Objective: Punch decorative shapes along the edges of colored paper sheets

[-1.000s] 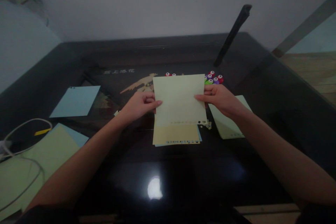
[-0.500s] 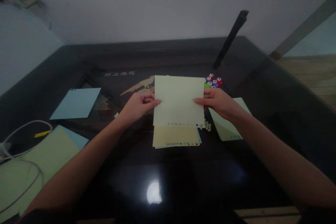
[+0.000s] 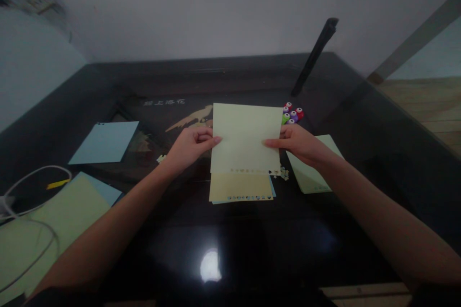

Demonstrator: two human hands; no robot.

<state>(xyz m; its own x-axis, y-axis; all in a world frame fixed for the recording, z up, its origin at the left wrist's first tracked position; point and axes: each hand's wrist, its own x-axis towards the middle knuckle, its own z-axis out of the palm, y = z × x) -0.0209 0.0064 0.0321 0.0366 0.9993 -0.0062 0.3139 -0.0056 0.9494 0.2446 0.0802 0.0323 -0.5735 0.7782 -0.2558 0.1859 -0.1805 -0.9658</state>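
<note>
Both hands hold one pale green sheet (image 3: 245,136) up off the table (image 3: 252,249): the left hand (image 3: 190,146) pinches its left edge, thumb on top, and the right hand (image 3: 297,143) pinches the right edge the same way. A row of small punched shapes already runs along the sheet's near edge. Just below the hands lies a yellow sheet (image 3: 240,188) on a blue one, its near edge punched too. Paper bits (image 3: 284,172) sit under the right hand, with another green sheet (image 3: 311,172) beside it. Small coloured punches (image 3: 292,114) stand just beyond the right fingers. By my guess the punching of this sheet is finished; laying it down remains.
</note>
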